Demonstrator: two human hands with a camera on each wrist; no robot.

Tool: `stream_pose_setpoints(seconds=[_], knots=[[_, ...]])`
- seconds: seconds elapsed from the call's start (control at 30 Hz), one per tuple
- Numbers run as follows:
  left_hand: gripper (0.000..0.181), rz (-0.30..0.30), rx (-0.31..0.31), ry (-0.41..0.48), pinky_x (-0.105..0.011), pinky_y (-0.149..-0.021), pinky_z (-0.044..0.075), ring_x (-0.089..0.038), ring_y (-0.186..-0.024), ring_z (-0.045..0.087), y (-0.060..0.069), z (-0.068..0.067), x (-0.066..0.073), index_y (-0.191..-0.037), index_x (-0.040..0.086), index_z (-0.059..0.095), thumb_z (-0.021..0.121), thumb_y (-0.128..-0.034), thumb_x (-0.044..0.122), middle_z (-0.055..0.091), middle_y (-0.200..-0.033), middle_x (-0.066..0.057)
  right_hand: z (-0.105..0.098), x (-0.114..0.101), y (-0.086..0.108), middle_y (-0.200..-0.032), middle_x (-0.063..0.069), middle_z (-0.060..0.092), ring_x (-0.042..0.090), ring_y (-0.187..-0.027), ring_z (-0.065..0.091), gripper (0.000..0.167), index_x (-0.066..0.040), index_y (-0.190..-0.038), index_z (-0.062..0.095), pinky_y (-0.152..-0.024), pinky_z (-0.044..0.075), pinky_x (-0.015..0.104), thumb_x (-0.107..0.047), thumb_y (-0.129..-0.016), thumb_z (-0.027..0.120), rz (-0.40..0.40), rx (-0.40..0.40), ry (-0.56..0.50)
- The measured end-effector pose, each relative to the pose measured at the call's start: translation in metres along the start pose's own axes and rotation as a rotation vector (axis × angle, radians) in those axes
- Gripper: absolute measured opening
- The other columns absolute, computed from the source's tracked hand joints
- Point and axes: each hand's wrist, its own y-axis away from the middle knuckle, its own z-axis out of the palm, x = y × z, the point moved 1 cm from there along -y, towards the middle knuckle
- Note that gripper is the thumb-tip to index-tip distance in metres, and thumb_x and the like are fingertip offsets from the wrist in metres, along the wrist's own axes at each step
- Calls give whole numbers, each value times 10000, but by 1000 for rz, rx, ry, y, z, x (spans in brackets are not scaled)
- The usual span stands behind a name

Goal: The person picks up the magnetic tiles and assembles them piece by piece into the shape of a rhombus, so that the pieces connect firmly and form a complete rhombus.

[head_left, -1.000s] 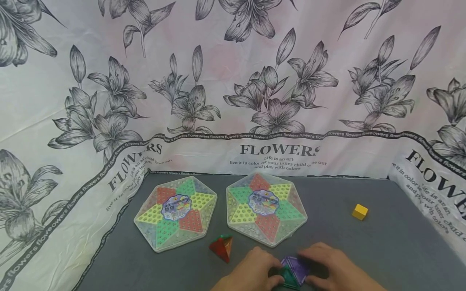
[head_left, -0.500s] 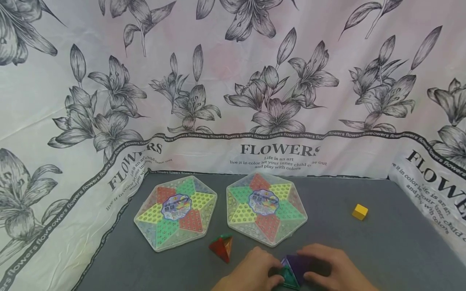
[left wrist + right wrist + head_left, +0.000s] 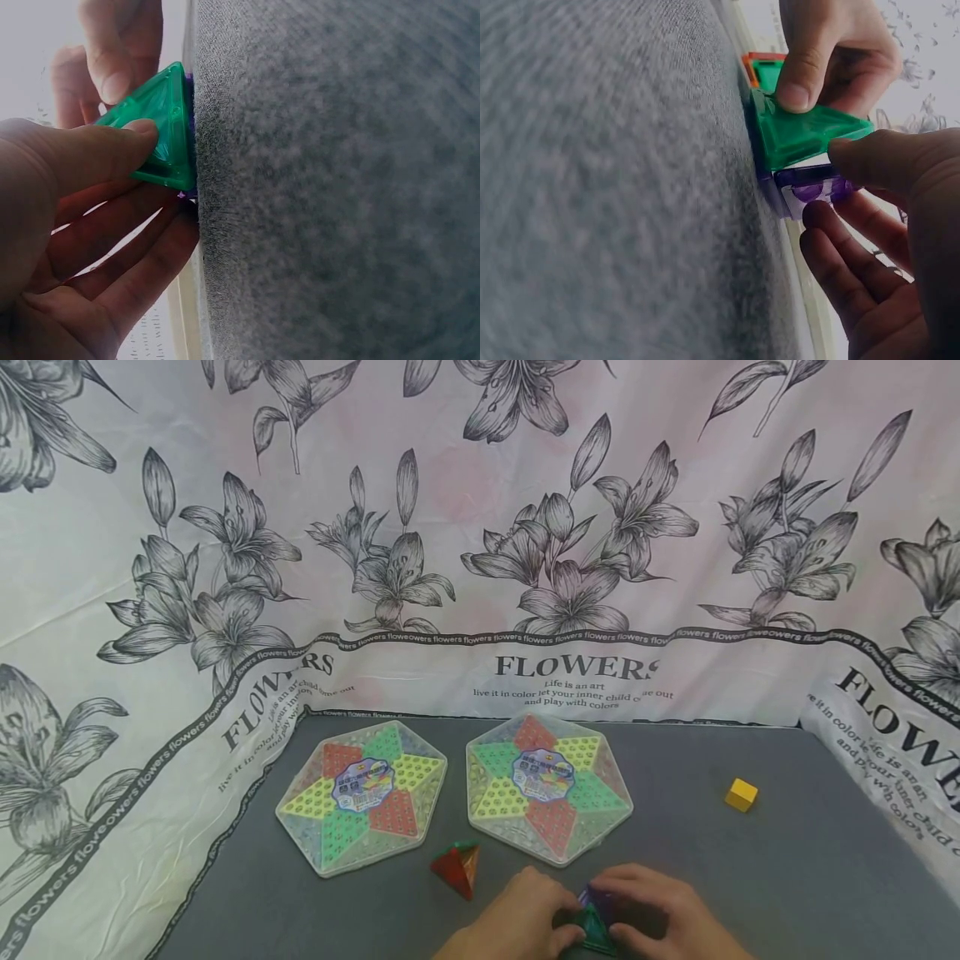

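A translucent green triangular magnetic tile stands tilted at the near edge of the head view, joined to purple tiles. My left hand pinches the green tile, its thumb flat on the face. From the other side my right hand holds the purple tile, the thumb at the green tile's tip and the fingers behind the purple one. In the head view the hands hide most of the purple. A small red, orange and green pyramid of tiles sits left of my left hand.
Two hexagonal clear boxes with coloured star patterns, left and right, lie farther back on the grey tabletop. A yellow cube stands at the right. Flower-printed cloth hangs behind and along the sides.
The right hand has moved left, and the purple tile it holds has folded up from lying spread out toward the green tile. The left hand stays in place.
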Motion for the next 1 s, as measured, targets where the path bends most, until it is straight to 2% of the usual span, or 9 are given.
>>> stream_pose_setpoints(seconds=[0.3,0.43,0.6,0.77,0.87,1.0], knots=[[153,11,6,21,-53,-729,476,144,-838,636,1,0,-1,-1099,147,862,855,-975,236,826,-971,124,11,7,0,-1397,49,670,99,-1057,692,578,-47,-1470,655,-792,620,260,7,-925,839,-102,-21,-65],[155,13,14,19,-49,-731,478,139,-840,647,1,0,-1,-1095,145,864,862,-968,233,829,-978,120,11,8,1,-1387,34,678,78,-1029,685,591,-68,-1462,661,-772,601,259,-64,-912,878,-61,-11,-29],[149,4,6,16,-54,-737,479,143,-842,645,1,0,-1,-1095,166,867,853,-976,255,824,-971,141,8,8,2,-1331,-3,709,28,-1029,680,575,-113,-1472,651,-772,600,255,-182,-948,878,28,-60,5],[151,7,-12,8,-49,-712,462,170,-801,598,0,1,-2,-1095,183,864,841,-990,289,808,-944,167,4,9,1,-1323,21,729,35,-1083,704,547,-105,-1494,631,-801,628,263,-167,-990,835,25,-111,-22],[163,27,-42,8,-42,-718,455,180,-812,586,-1,2,-2,-1114,194,856,830,-999,306,796,-947,180,1,11,2,-1307,9,735,46,-1088,702,521,-124,-1475,650,-817,615,246,-151,-988,833,-12,-104,53],[245,40,-105,11,-78,-831,495,143,-962,634,-4,1,-1,-1218,211,829,811,-1013,343,790,-1052,186,-5,14,4,-1227,-42,754,66,-1052,704,447,-169,-1382,704,-815,593,223,-132,-962,852,-45,-58,197]])
